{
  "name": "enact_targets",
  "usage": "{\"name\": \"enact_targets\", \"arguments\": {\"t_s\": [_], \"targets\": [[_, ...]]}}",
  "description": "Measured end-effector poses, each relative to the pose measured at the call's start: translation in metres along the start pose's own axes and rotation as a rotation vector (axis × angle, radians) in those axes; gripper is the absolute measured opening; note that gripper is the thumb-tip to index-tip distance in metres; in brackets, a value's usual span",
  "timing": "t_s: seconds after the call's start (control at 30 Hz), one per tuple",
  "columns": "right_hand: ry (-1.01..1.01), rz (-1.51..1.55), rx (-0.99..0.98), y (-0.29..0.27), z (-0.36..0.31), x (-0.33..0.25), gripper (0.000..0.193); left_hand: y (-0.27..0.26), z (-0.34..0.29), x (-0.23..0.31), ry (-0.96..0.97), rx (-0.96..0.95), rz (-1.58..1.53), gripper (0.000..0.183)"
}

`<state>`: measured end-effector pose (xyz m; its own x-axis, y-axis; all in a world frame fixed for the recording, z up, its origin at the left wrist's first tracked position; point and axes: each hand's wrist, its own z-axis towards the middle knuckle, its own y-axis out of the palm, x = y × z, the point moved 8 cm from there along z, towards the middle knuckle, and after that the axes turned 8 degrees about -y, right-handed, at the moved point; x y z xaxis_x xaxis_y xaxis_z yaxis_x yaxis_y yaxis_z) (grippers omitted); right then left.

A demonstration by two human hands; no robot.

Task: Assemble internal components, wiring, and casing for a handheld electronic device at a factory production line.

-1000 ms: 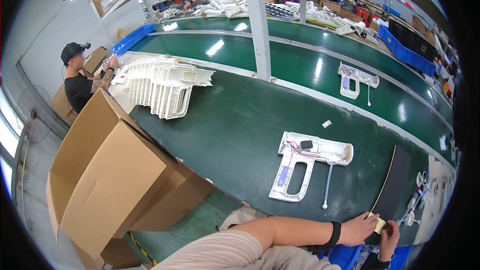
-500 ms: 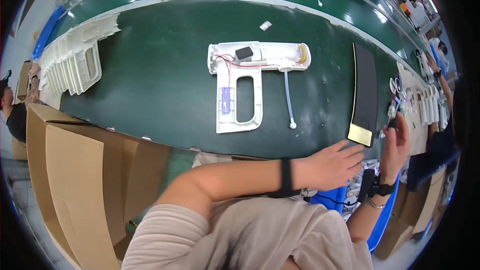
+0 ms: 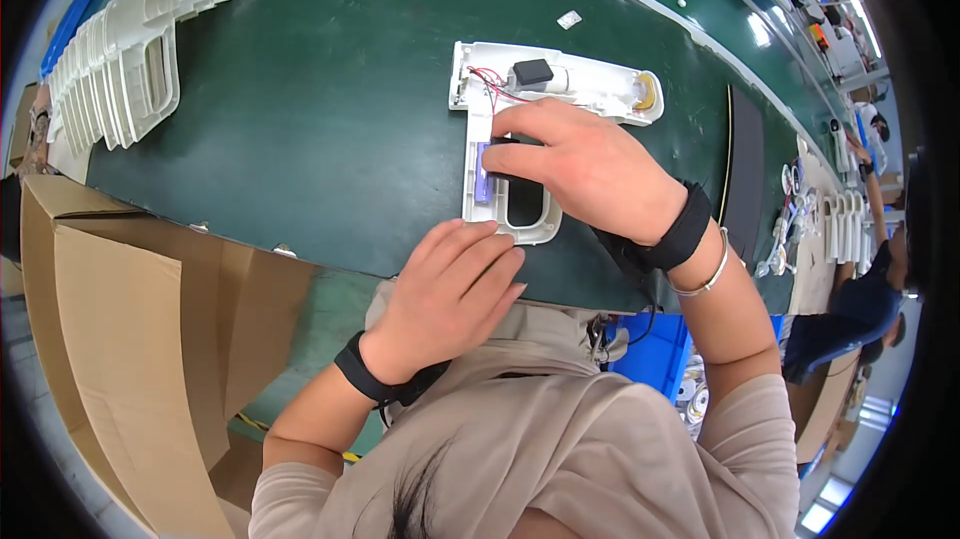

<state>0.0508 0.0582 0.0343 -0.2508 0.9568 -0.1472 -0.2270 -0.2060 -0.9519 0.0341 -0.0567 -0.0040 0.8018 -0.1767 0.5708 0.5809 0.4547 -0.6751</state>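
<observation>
Right hand's grip is narrow, fingers curled around a small black piece that they mostly hide. Just at my fingertips, to the left of my palm, lies the slim purple cylinder, seated in the handle of a white plastic gun-shaped half shell. Its long axis runs along that handle, toward my body, while my fingers point leftward across it. My right is the nearer hand; my left spreads loosely, empty as far as I can see, its fingertips at the handle's near end, touching or almost. Close by is the near edge of the green table. Bare surface stretches left toward the stacked white shells; on the right, open room reaches to a long dark strip.
</observation>
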Motion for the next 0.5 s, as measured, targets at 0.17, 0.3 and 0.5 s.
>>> {"name": "enact_targets", "arguments": {"t_s": [0.17,0.3,0.5], "targets": [[-0.044,0.066,-0.029,0.011,0.01,0.0,0.021,0.005,-0.002,-0.016,-0.076,0.004,-0.034,0.038],[-0.057,0.076,-0.083,0.024,0.01,0.001,0.016,0.014,0.0,-0.019,-0.051,-0.034,0.013,0.036],[-0.014,-0.015,-0.023,0.024,-0.01,-0.002,0.018,0.024,0.01,-0.013,-0.049,-0.074,0.046,0.036]]}}
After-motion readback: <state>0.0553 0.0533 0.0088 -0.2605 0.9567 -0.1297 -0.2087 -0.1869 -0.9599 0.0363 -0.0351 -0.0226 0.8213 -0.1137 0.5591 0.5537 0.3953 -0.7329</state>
